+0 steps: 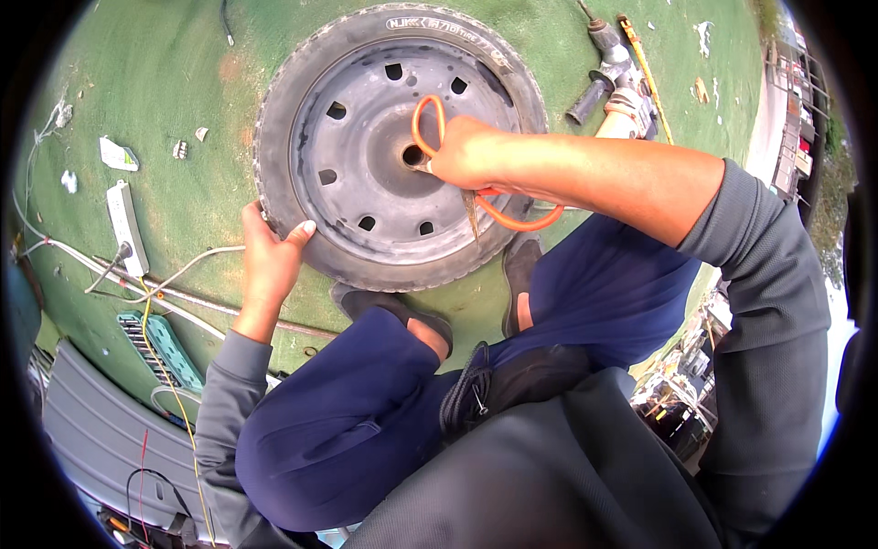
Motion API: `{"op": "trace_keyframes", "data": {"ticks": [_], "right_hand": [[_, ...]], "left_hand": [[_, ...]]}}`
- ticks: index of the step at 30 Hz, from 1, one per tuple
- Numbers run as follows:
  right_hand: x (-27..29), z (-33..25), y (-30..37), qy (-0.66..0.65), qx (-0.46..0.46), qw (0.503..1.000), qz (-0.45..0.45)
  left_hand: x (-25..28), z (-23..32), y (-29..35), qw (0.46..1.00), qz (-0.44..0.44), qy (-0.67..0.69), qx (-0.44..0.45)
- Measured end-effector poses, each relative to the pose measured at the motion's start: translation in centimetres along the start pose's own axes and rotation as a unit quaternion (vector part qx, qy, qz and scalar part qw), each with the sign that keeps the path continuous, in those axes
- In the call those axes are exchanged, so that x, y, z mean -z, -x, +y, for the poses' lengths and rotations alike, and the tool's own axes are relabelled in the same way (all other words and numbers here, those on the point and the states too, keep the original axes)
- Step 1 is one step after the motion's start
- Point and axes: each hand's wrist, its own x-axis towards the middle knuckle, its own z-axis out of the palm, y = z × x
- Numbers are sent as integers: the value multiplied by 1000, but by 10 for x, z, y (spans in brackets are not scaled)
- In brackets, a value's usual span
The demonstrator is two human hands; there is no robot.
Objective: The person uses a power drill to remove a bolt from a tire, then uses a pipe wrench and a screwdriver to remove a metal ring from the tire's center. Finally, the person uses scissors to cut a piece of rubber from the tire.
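A wheel with a black rubber tyre [277,160] and a grey steel rim [315,206] lies flat on the ground in front of my feet. My left hand [272,252] holds the tyre's near left edge, thumb on the sidewall and fingers over the outer side. In my right hand [466,156], closed above the rim, is a pair of orange-handled scissors [521,224]. One loop stands out beyond my knuckles, the other below my wrist. The blades are spread: one tip reaches the centre hole [413,156], the other points toward me. My fingers hide the pivot.
A power drill [615,64] and a yellow-orange rod [646,78] lie at the far right. On the left are a white power strip [126,224], trailing cables, a teal socket tray [174,352] and a large grey panel [110,430]. Green matting [197,82] covers the ground.
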Motion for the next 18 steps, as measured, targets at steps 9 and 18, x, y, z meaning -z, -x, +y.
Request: {"op": "trace_keyframes", "data": {"ticks": [9,18], "right_hand": [[2,9,7,42,148,988,5],[2,24,-9,-40,118,991,-47]], "left_hand": [[7,19,3,996,-5,-77,54],[7,15,-2,996,-7,-68,54]]}}
